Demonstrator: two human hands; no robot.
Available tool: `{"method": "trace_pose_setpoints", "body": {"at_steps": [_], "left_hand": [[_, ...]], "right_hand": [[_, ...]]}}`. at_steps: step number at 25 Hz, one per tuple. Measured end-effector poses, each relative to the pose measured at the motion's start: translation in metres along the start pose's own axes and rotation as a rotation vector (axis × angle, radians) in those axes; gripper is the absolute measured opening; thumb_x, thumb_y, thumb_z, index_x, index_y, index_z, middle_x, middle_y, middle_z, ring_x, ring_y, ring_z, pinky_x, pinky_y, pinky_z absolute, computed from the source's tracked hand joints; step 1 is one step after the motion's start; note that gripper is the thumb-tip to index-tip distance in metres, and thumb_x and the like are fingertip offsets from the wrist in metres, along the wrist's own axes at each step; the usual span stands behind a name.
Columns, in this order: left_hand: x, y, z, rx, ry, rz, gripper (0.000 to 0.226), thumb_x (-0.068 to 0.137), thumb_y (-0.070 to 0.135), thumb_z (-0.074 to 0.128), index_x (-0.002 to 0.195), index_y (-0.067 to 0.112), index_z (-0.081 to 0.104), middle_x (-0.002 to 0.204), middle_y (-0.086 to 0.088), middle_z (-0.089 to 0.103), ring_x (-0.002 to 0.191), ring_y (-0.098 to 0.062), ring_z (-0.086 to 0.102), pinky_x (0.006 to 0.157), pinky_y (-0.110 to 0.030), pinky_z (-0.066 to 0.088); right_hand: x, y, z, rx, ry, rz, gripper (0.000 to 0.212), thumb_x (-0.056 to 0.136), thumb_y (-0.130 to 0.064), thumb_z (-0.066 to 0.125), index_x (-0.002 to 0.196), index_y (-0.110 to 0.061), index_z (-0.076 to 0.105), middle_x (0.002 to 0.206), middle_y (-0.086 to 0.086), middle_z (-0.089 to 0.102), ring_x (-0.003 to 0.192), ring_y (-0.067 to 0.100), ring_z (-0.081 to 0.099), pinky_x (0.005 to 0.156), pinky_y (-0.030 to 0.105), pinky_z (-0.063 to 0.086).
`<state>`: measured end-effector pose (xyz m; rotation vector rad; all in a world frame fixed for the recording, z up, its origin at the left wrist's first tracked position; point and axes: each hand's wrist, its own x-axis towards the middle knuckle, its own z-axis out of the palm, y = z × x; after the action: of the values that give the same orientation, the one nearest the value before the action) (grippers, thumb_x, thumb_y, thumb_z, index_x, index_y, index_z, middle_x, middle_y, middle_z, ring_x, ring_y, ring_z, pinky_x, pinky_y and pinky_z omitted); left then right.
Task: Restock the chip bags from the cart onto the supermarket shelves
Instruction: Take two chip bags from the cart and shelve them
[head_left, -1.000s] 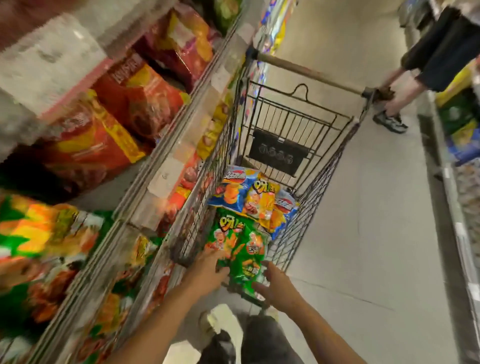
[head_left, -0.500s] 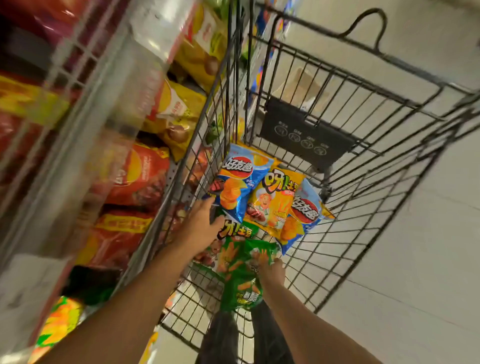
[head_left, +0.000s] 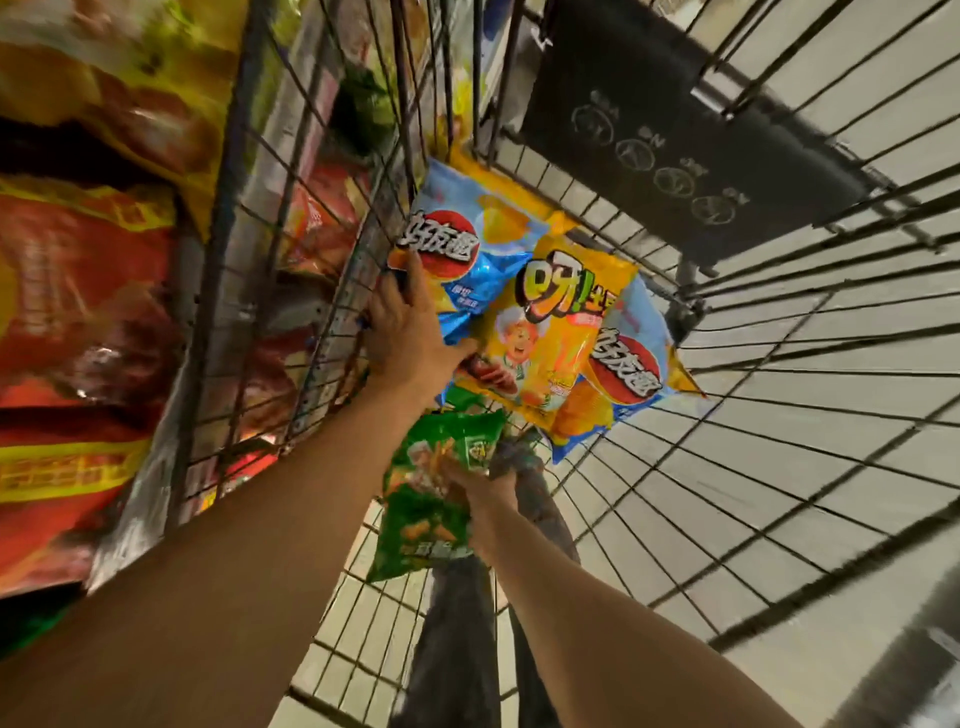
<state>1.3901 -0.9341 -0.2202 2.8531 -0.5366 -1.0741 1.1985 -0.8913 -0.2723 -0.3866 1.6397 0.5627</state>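
Cart (head_left: 779, 467), wire basket: holds four chip bags and both hands.
Left hand (head_left: 410, 332): inside the basket, against its left wall; fingers (head_left: 413, 275) lie on the near-left bag (head_left: 467, 244).
Middle bag (head_left: 550, 332): just right of those fingers, overlapping the near-left bag.
Far-right bag (head_left: 628, 374): right of the middle bag, partly under it.
Right hand (head_left: 478, 480): below the left hand; its fingers grip the lower bag (head_left: 426, 514), which hangs beneath them.
Shelves (head_left: 104, 322): left of both hands, outside the cart wall, stocked with bags.
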Motion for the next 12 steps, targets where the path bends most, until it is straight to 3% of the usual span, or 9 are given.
{"method": "trace_pose_setpoints", "body": {"at_steps": [2, 5, 7, 9, 10, 12], "left_hand": [[0.006, -0.008, -0.002, 0.052, 0.077, 0.003, 0.106, 0.079, 0.041, 0.081, 0.159, 0.015, 0.016, 0.15, -0.02, 0.033, 0.138, -0.04, 0.035, 0.1, -0.054, 0.044], [0.008, -0.015, -0.015, 0.009, 0.115, 0.022, 0.078, 0.082, 0.026, 0.079, 0.148, 0.012, 0.038, 0.142, -0.018, 0.046, 0.131, -0.038, 0.045, 0.098, -0.049, 0.044], [0.0, -0.018, -0.024, -0.072, 0.108, 0.042, 0.058, 0.083, 0.016, 0.076, 0.135, 0.01, 0.051, 0.135, -0.016, 0.054, 0.124, -0.037, 0.053, 0.095, -0.048, 0.049], [-0.016, -0.017, -0.037, -0.215, 0.036, 0.058, 0.047, 0.082, 0.009, 0.074, 0.126, 0.01, 0.058, 0.126, -0.014, 0.062, 0.114, -0.036, 0.061, 0.09, -0.049, 0.053], [-0.027, -0.016, -0.044, -0.299, -0.012, 0.062, 0.046, 0.082, 0.006, 0.075, 0.125, 0.011, 0.06, 0.122, -0.014, 0.066, 0.11, -0.034, 0.064, 0.089, -0.049, 0.055], [-0.056, -0.013, -0.063, -0.415, -0.07, 0.089, 0.046, 0.081, 0.002, 0.076, 0.124, 0.011, 0.062, 0.117, -0.012, 0.069, 0.106, -0.031, 0.066, 0.088, -0.047, 0.056]], "right_hand": [[0.004, -0.003, -0.001, -0.06, -0.047, -0.009, 0.077, 0.063, -0.029, 0.096, 0.129, -0.019, 0.057, 0.121, 0.007, 0.07, 0.109, 0.03, 0.068, 0.098, 0.05, 0.055], [0.003, 0.0, 0.0, -0.21, -0.036, -0.059, 0.083, 0.054, -0.046, 0.096, 0.126, -0.021, 0.064, 0.124, 0.005, 0.067, 0.118, 0.029, 0.062, 0.103, 0.048, 0.052], [-0.004, 0.003, 0.001, -0.166, -0.048, -0.102, 0.073, 0.056, -0.042, 0.097, 0.119, -0.021, 0.066, 0.111, 0.001, 0.072, 0.103, 0.023, 0.07, 0.084, 0.04, 0.059], [-0.019, 0.003, 0.001, -0.105, -0.076, -0.177, 0.054, 0.063, -0.033, 0.096, 0.11, -0.02, 0.07, 0.099, -0.003, 0.077, 0.083, 0.012, 0.071, 0.062, 0.026, 0.054], [-0.028, 0.003, -0.001, -0.107, -0.061, -0.229, 0.05, 0.066, -0.033, 0.094, 0.109, -0.02, 0.071, 0.1, -0.003, 0.077, 0.082, 0.01, 0.07, 0.061, 0.024, 0.051], [-0.054, 0.005, -0.009, -0.079, 0.013, -0.335, 0.054, 0.069, -0.038, 0.092, 0.115, -0.02, 0.07, 0.107, 0.001, 0.076, 0.09, 0.017, 0.07, 0.071, 0.032, 0.057]]}}
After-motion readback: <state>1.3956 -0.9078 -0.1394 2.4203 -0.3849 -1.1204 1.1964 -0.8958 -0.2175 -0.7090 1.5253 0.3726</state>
